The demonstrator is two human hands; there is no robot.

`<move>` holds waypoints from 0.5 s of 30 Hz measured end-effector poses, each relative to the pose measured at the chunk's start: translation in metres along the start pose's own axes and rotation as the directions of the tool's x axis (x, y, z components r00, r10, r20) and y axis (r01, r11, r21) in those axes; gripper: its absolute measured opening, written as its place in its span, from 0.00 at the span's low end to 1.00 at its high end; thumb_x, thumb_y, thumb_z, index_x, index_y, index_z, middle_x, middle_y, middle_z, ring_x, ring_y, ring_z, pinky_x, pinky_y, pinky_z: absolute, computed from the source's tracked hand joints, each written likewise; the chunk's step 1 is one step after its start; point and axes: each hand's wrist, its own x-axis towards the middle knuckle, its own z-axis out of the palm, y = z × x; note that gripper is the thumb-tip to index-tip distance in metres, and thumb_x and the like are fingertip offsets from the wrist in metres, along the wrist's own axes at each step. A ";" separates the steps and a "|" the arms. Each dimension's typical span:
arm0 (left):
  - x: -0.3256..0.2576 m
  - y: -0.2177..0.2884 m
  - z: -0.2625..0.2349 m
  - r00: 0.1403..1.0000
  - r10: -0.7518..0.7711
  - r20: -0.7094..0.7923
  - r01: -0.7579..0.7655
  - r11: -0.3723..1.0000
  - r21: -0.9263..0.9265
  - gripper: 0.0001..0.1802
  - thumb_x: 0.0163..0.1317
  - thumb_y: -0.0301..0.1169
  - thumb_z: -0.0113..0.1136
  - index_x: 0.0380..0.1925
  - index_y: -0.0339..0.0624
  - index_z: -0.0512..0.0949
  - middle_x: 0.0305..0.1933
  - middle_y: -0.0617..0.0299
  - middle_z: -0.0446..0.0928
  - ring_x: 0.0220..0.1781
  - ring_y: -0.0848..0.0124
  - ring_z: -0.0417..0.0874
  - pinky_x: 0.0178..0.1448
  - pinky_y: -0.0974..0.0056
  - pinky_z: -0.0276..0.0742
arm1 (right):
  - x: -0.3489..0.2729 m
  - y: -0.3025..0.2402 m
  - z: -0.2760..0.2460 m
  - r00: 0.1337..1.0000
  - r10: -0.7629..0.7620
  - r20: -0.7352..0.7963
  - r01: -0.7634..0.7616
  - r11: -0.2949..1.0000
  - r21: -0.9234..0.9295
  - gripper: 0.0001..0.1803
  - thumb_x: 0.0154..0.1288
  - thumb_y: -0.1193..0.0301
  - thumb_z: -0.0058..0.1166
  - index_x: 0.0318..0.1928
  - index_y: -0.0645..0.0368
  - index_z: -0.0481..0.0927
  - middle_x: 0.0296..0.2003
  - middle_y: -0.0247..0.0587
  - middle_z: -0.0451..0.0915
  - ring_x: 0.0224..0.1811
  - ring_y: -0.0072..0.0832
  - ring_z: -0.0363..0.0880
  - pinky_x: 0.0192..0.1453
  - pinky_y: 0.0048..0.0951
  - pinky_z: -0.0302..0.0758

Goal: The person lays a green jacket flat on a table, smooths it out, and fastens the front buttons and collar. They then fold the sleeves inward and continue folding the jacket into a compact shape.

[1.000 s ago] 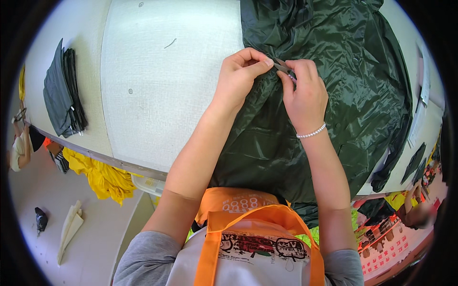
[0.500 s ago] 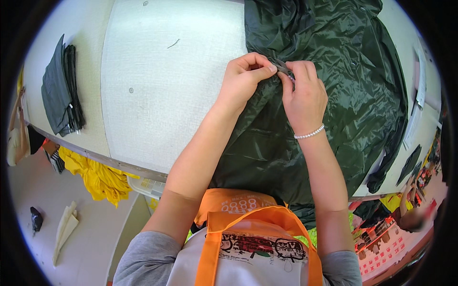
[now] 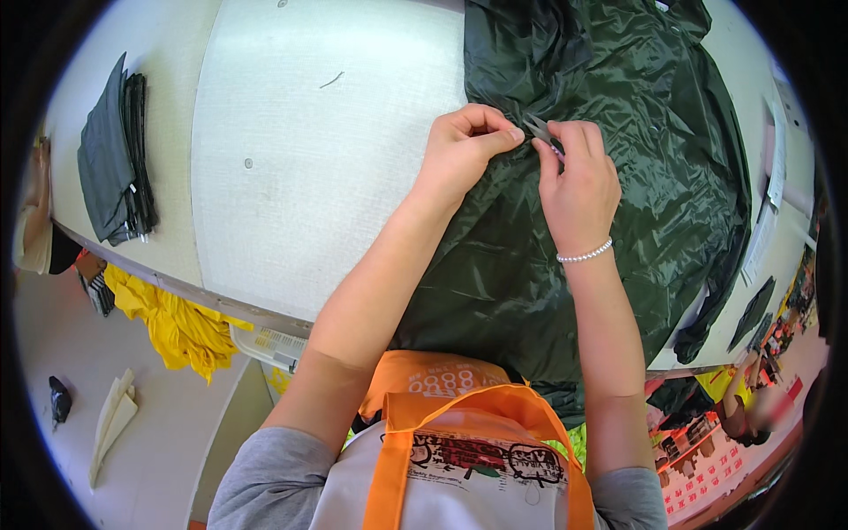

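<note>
A large dark green, shiny garment (image 3: 521, 283) lies crumpled over the table, under both my forearms. My left hand (image 3: 464, 150) pinches its left edge between thumb and forefinger. My right hand (image 3: 580, 181) is closed on a small pair of thread snips (image 3: 540, 129). Their grey blades point up and left, close to my left fingertips and just apart from them. Whether a thread lies at the blades is too small to tell.
The white table (image 3: 274, 221) bears a loose dark thread (image 3: 331, 80) and, at left, a stack of folded dark cloth pieces (image 3: 115, 159). Yellow fabric (image 3: 172, 322) hangs below the table edge near a white basket (image 3: 269, 344). Other people are at both sides.
My right hand has drawn slightly right with the snips, so the blades show apart from my left fingertips. My left hand keeps its pinch. The whole view has shifted slightly.
</note>
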 end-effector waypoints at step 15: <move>-0.211 0.043 -0.134 0.777 -0.618 -0.122 0.501 0.489 0.714 0.04 0.51 0.17 0.60 0.22 0.37 0.79 0.25 0.64 0.76 0.29 0.76 0.76 0.34 0.67 0.72 | -0.014 0.030 -0.008 0.970 0.238 0.053 -0.242 0.909 0.340 0.13 0.59 0.68 0.61 0.41 0.61 0.75 0.38 0.40 0.76 0.35 0.33 0.79 0.38 0.31 0.76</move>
